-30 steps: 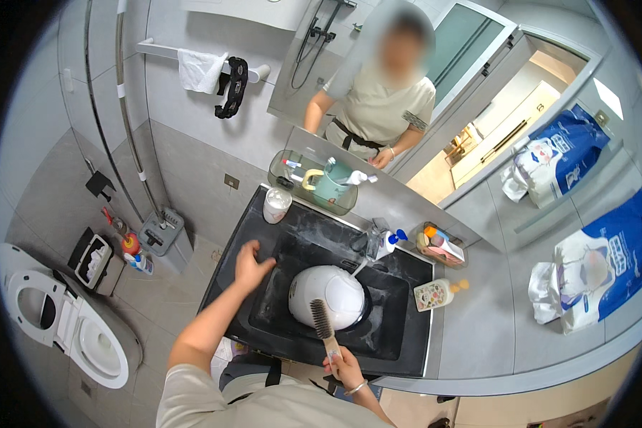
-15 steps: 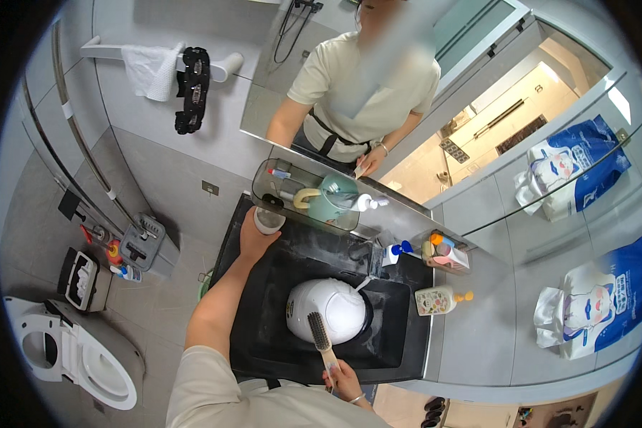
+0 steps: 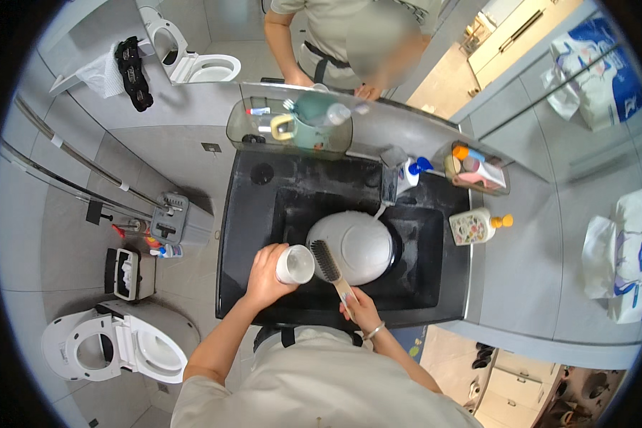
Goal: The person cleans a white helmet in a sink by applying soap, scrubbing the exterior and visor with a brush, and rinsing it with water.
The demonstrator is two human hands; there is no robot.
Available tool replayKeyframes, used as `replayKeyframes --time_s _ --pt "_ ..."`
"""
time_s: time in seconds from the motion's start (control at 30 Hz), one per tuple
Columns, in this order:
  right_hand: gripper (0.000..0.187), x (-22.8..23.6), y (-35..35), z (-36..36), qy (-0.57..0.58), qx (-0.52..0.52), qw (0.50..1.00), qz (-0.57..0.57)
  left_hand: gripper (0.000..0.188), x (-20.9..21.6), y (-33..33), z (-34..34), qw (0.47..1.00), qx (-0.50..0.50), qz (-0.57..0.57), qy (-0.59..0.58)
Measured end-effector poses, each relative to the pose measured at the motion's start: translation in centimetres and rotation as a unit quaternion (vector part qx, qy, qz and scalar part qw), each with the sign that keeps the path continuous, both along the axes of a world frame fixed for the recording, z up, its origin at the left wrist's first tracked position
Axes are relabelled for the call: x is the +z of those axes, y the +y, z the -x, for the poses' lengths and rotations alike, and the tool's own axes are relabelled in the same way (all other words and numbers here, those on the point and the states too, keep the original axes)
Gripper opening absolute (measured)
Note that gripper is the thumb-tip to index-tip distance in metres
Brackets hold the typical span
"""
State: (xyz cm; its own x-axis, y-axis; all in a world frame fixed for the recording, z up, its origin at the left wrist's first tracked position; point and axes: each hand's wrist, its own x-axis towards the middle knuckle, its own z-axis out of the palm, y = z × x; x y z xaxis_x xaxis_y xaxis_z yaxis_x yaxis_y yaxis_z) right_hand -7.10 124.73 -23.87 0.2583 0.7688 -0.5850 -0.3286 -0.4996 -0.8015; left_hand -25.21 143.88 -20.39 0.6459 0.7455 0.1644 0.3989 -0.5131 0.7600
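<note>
My left hand (image 3: 266,274) is wrapped round a small white cup (image 3: 296,265), its round mouth tilted up toward me. In my right hand (image 3: 362,309) is a brush (image 3: 327,262) with dark bristles and a pale handle, held by the handle. The brush head is beside the cup, above the near-left side of a large rounded white thing (image 3: 349,246). That thing, of a kind I cannot make out, sits in the black sink (image 3: 424,285) under the faucet (image 3: 390,184). A thin pale streak runs from the faucet to it.
A shelf bin with a green mug (image 3: 310,134) hangs below the mirror. A blue-topped pump bottle (image 3: 411,175), a yellow-topped bottle (image 3: 472,227) and a small clear caddy (image 3: 478,171) stand at the right. The toilet (image 3: 153,353) is at the lower left.
My left hand has brought the cup from the counter's far-left corner toward me, beside the brush. My right hand still holds the brush. The view has tilted downward.
</note>
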Motion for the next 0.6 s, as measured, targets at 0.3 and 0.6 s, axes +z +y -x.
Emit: replayKeyframes --time_s 0.3,0.6 --pt "0.02 -1.5 -1.5 0.4 0.028 -0.008 0.999 -0.033 0.072 4.3 -2.8 -1.6 0.995 -0.045 -0.021 0.082" --pt "0.021 -2.3 -2.6 0.1 0.038 -0.004 0.999 -0.035 0.071 6.1 -4.9 -3.0 0.993 -0.074 -0.029 0.092"
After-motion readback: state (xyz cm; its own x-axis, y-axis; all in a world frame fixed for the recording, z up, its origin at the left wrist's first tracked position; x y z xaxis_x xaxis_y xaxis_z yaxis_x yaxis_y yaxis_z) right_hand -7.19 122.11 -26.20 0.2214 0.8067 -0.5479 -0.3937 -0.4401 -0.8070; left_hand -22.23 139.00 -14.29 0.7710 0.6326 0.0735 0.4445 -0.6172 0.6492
